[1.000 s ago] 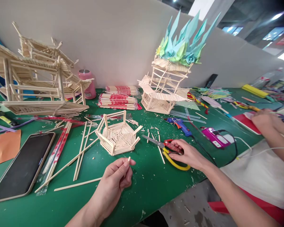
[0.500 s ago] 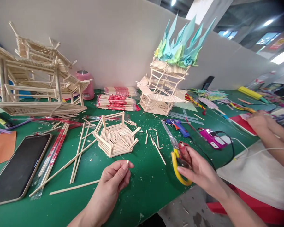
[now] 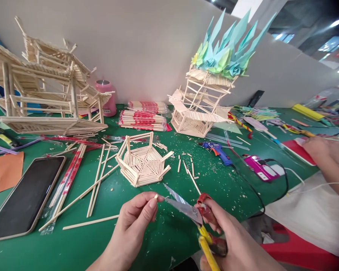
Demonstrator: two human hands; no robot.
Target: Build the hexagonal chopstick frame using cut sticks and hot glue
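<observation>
My left hand [image 3: 135, 218] pinches a short wooden stick piece [image 3: 156, 196] between thumb and fingers, its tip poking out. My right hand [image 3: 228, 241] grips the scissors [image 3: 192, 214] by their red and yellow handles. The blades are open, with their tips right at the stick's end. Just beyond my hands, a small hexagonal basket of wooden sticks [image 3: 142, 163] rests on the green table [image 3: 169, 233].
Loose long sticks [image 3: 98, 180] and a phone [image 3: 25, 197] lie to the left. Stick models [image 3: 45, 98] [image 3: 197, 109] stand at the back, one topped with paper cranes. A blue glue gun [image 3: 217, 150] and pink device [image 3: 261, 169] lie right. Another person's hand [image 3: 324, 150] works at far right.
My right hand picked the scissors up off the table and swung them left, bringing the open blades to the stick piece held in my left hand.
</observation>
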